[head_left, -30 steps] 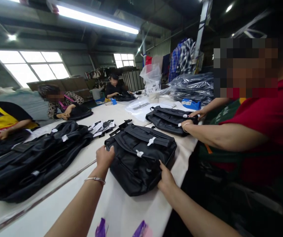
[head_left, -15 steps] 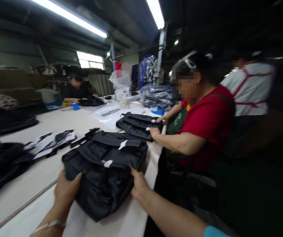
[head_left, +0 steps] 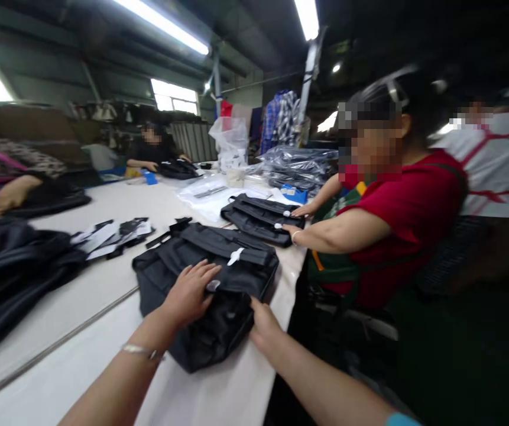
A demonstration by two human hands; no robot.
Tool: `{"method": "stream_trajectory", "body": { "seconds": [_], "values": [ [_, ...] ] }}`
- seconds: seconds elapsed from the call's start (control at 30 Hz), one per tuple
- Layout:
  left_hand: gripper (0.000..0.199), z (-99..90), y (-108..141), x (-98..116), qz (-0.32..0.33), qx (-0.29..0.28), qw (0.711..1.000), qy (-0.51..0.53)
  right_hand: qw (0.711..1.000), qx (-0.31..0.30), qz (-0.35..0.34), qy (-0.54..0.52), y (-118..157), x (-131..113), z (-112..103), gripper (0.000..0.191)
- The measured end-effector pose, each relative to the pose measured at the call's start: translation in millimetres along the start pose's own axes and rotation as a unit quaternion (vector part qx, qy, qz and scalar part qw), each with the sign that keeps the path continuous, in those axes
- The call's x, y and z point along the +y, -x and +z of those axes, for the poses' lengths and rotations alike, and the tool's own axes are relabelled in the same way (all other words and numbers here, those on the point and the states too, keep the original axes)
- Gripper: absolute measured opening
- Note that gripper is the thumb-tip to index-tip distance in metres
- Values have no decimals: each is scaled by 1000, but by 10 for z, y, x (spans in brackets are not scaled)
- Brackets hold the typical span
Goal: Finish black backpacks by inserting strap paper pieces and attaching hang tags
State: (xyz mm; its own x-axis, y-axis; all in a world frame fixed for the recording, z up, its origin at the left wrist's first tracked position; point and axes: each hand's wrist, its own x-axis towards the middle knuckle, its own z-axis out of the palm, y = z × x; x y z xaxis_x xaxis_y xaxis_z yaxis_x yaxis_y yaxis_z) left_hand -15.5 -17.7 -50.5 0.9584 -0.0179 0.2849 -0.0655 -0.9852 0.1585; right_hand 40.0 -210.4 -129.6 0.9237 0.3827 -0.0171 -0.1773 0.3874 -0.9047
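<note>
Slanting lengthwise rightward and nearer, black bag (head_left: 236, 302), left hand (head_left: 188, 294) open atop, right hand (head_left: 263, 327) gripping it.

Black bag (head_left: 165, 278), smooth, faintly glossy cloth; clear glossy plastic bag (head_left: 230, 139)

1. At the surface's (head_left: 116, 204) right edge, a person in red (head_left: 405, 219) is bending over and touching a second bag (head_left: 258, 218).
2. Toward the left edge, a dark fabric heap (head_left: 19, 272) is running out of view; loose white-and-black labels (head_left: 110, 236) are lying beside it.
3. Near the far right corner, a blue box (head_left: 293, 194) is sitting close to a plastic-wrapped stack (head_left: 298, 163).
4. Clear plastic sheeting (head_left: 201, 192) is lying toward the far edge, where a person in black (head_left: 156, 148) is handling dark fabric (head_left: 178, 168).
5. Beyond that edge, checked shirts (head_left: 278, 121) are hanging.
</note>
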Motion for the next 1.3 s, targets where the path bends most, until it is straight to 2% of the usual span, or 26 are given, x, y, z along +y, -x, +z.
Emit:
{"method": "stream_trajectory", "body": {
  "seconds": [0.1,0.17,0.2,0.27,0.33,0.4,0.47,0.57,0.67,0.77,0.9,1.0,1.1,1.3],
  "values": [
    [79,146,50,-62,-91,-17,995,31,991,4,131,-27,124,-49,-180,32],
    [70,248,156,-152,-110,-27,993,42,986,11,161,44,214,-92,-349,42],
    [60,284,210,-189,-105,-34,993,45,985,34,132,108,260,-126,-422,48],
    [42,322,288,-238,-83,-42,994,51,966,56,-4,253,337,-220,-499,60],
    [36,324,315,-261,-65,-45,995,62,910,14,-176,374,361,-321,-460,72],
    [35,309,305,-270,-54,-51,995,68,839,-86,-293,450,313,-391,-326,83],
    [33,290,296,-275,-50,-58,995,69,779,-182,-338,495,204,-406,-164,88],
    [29,273,329,-294,-70,-51,994,71,731,-265,-362,515,23,-367,21,77],
    [24,293,402,-316,-98,-34,993,63,718,-285,-378,511,-68,-358,115,65],
    [20,381,458,-316,-121,-23,992,24,719,-293,-381,502,-50,-381,158,56],
    [22,530,490,-307,-110,-9,994,6,721,-326,-360,494,26,-326,84,40],
    [28,545,510,-341,-70,-18,997,26,729,-347,-336,485,50,-249,-77,45],
    [37,488,545,-407,-43,-51,996,51,743,-338,-331,473,33,-238,-193,50],
    [41,489,625,-459,-43,-55,995,65,744,-357,-347,446,-19,-306,-74,51]
  ]
}}
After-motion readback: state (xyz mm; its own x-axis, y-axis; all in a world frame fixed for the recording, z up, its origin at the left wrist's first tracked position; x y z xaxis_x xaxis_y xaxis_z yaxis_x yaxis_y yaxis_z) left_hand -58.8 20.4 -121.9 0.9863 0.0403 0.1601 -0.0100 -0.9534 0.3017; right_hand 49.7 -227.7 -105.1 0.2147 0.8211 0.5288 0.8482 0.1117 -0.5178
